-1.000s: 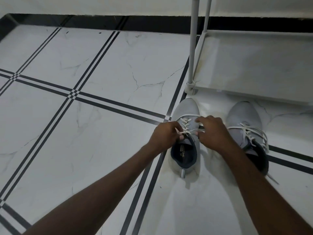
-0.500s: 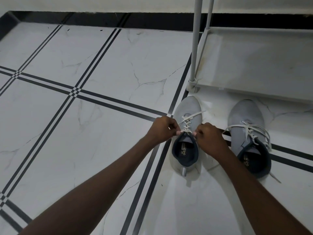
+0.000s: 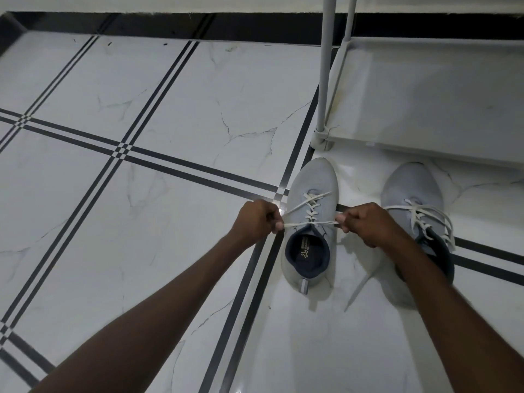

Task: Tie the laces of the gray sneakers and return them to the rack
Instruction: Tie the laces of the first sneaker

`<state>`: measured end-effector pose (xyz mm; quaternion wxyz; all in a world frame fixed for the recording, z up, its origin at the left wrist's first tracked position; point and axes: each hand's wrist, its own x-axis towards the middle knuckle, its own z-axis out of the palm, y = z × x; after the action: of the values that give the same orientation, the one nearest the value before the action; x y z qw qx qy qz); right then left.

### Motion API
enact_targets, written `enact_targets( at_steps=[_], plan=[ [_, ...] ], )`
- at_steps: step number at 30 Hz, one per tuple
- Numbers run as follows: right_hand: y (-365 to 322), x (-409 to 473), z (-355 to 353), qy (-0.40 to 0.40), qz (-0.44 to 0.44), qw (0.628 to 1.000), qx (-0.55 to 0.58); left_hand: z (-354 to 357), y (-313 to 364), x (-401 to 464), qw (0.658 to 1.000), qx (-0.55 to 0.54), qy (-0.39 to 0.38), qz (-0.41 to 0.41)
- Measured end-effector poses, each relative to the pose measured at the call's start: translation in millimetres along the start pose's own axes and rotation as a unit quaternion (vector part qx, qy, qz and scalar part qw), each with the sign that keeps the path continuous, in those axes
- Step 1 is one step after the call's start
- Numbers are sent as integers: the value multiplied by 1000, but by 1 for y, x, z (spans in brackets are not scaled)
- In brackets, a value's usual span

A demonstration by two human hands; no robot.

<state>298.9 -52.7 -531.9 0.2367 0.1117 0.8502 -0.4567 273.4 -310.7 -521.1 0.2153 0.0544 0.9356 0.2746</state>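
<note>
My left hand (image 3: pixel 256 219) and right hand (image 3: pixel 365 222) each pinch a lace (image 3: pixel 309 222) end, drawn taut across the near sneaker (image 3: pixel 312 180).
It sits on the floor (image 3: pixel 170 109) before the rack (image 3: pixel 425 95); laces look thin, limp, slippery, so I'd grip near the knot; the shoe seems light, soft.
</note>
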Motion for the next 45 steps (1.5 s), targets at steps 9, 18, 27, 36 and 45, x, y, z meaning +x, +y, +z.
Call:
enact_targets(
  at_steps=[9,18,27,36,45],
  plan=[
    [12,7,18,88,-27,980,-174,2,-30,-6,998,-20,-43,-47],
    [-30,-9,-14,22,24,973,228,-57,-1,-13,926,-349,-125,-71],
    [-51,-15,4,-59,-58,955,284,-15,46,11,833,-535,-94,-105],
    [-63,-19,23,-4,-124,988,93,2,49,19,846,-508,-142,-81],
    [-59,-6,28,60,-137,985,86,9,40,15,812,-556,-128,-123]
  ],
)
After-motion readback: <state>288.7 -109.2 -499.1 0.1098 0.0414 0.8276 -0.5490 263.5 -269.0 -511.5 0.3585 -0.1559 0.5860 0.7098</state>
